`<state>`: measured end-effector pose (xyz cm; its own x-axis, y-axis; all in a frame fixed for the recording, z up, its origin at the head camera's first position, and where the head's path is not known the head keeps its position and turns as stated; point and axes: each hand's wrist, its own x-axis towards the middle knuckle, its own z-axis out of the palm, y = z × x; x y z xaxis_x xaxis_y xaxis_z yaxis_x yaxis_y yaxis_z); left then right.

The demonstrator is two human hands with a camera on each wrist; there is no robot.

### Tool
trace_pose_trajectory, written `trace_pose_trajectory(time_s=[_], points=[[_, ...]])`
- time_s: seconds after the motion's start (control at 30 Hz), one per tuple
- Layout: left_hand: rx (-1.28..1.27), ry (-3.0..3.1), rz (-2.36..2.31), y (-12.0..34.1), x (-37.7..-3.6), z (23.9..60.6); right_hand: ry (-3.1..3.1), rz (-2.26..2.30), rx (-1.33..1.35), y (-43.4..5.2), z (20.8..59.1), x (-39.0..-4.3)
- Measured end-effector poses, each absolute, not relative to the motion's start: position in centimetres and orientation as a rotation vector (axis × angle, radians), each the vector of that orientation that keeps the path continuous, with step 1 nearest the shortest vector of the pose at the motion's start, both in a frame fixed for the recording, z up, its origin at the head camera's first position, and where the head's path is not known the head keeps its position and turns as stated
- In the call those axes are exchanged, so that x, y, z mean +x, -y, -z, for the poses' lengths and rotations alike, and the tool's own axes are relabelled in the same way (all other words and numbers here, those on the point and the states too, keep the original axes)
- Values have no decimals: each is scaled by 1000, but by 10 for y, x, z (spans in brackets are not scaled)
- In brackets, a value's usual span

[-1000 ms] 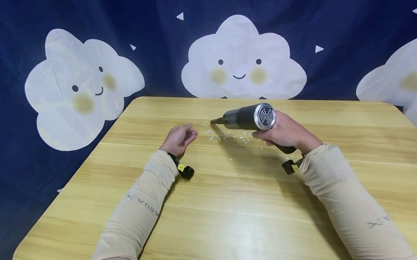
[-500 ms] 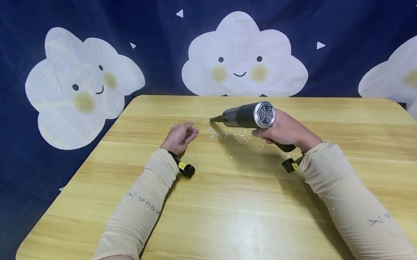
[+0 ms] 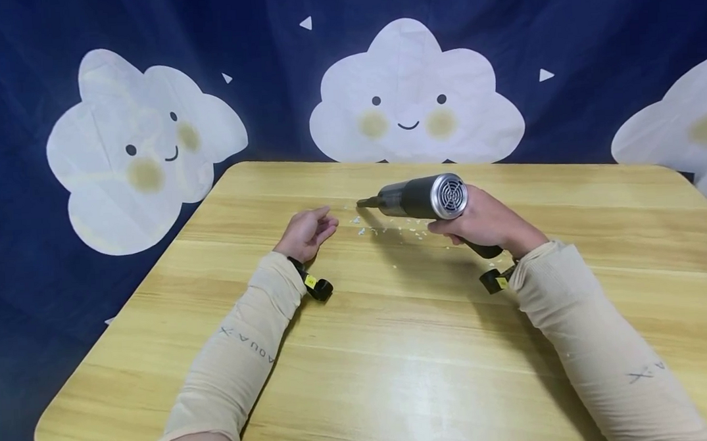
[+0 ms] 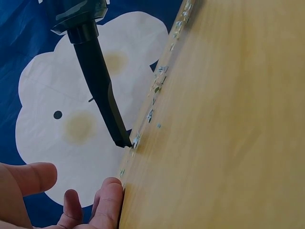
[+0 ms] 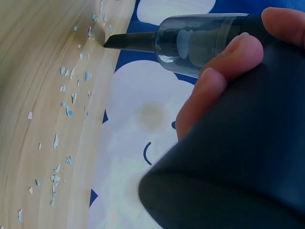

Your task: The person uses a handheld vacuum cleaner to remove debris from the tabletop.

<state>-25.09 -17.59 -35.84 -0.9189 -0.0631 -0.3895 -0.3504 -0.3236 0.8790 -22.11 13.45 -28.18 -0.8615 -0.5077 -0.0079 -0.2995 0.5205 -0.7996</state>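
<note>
My right hand (image 3: 488,222) grips the handle of a black handheld vacuum cleaner (image 3: 418,198), which has a silver vented end and a clear dust cup (image 5: 183,43). Its narrow crevice nozzle (image 4: 101,90) points left, with the tip close over the table among small torn paper bits (image 3: 416,231). These white and pale blue scraps lie scattered below and to the right of the nozzle. Left of them, my left hand (image 3: 307,234) rests on the table, fingers relaxed and slightly bent, holding nothing. In the left wrist view its fingertips (image 4: 110,188) lie low beside the table surface.
The wooden table (image 3: 359,352) has rounded corners and reaches back to a dark blue curtain (image 3: 276,72) printed with smiling white clouds. Each wrist carries a small black camera on a strap, such as the left wrist camera (image 3: 321,289). Beige sleeves cover both forearms.
The head view has shifted slightly. Both hands and the vacuum cleaner stay in nearly the same place over the table.
</note>
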Motion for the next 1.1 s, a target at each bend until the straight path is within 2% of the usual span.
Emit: trace_pose_trajectory(time_s=[0.43,0.8,0.97,1.1], points=[[-558,-1637,-2416,173,-249,370,-2572,1174,-778,-135,284,-223],[-513,-1783,-2293,172,-256,360,-2588,1152,-775,-132,278,-220],[-385,-2058,-2078,169,-254,352,-2575,1179,-772,-132,280,-219],[-205,-2490,-1553,170,-247,341,-2586,1181,-775,-131,282,-219]])
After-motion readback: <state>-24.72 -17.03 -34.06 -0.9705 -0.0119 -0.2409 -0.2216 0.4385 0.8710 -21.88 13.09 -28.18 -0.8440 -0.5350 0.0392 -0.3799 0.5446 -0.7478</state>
